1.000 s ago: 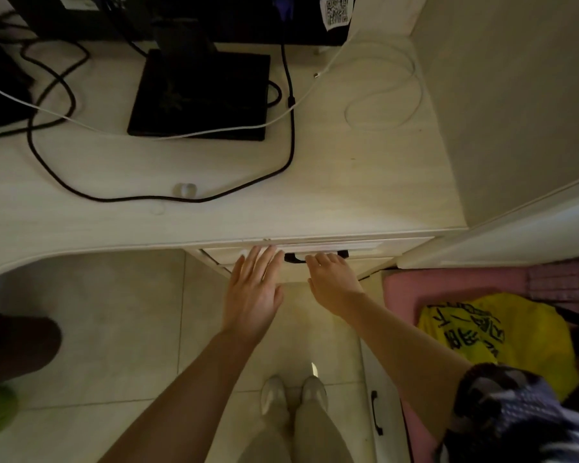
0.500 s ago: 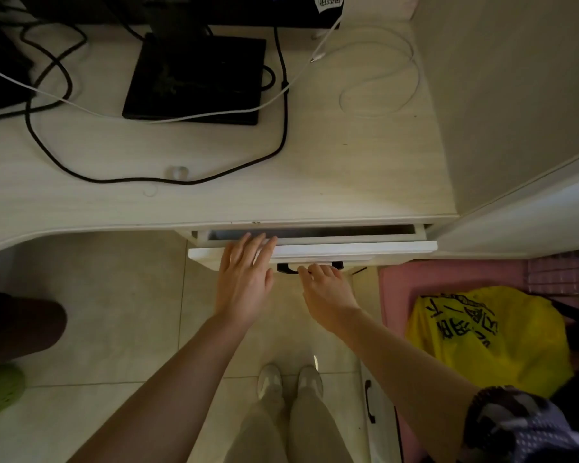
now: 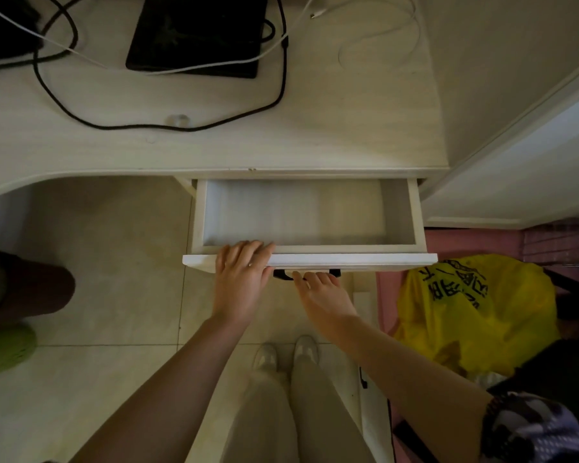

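Observation:
A white desk drawer (image 3: 348, 259) stands pulled far out from under the pale desk (image 3: 214, 145), and the part of its inside that shows is bare. My left hand (image 3: 239, 279) lies over the drawer's front edge near its left end, fingers curled over the top rim. My right hand (image 3: 321, 292) is below the front panel, its fingers hooked round the dark handle (image 3: 283, 275) from underneath; much of the handle is hidden by them.
On the desk lie a black monitor base (image 3: 194, 35), black cable (image 3: 274, 101), white cable (image 3: 375, 38) and a small clear object (image 3: 179, 120). A yellow plastic bag (image 3: 475, 309) sits on something pink at right. Another person's leg and green shoe (image 3: 4, 349) are at left. My shoes (image 3: 284, 354) stand on the tiled floor.
The drawer went from closed to a slit to far open, sliding toward me. Both hands came back with its front panel, the right on the handle throughout.

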Action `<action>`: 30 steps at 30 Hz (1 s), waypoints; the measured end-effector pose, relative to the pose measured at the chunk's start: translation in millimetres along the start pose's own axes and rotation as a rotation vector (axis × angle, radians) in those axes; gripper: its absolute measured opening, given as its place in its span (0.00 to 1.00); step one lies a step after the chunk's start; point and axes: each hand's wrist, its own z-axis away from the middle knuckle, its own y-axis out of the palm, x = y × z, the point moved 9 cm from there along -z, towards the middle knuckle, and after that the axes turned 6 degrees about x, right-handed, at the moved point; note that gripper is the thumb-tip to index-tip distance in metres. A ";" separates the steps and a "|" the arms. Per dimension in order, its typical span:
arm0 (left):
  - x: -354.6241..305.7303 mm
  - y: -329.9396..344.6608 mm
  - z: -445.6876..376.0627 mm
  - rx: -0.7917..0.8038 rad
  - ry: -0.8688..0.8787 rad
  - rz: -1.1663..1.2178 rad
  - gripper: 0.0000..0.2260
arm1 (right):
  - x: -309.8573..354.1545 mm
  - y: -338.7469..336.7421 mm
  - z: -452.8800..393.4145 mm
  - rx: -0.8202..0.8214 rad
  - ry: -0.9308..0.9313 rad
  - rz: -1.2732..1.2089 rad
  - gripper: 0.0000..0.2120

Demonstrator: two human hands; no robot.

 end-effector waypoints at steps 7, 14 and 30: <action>-9.8 -2.1 51.6 0.028 -0.004 0.024 0.18 | 19.6 35.0 36.0 0.030 0.035 -0.057 0.27; -15.7 -2.1 88.3 0.070 0.002 0.076 0.18 | 36.3 58.1 66.1 -0.008 0.078 -0.131 0.27; -22.0 -10.6 134.3 0.306 -0.034 0.301 0.15 | 52.3 79.4 106.3 0.214 0.101 -0.154 0.27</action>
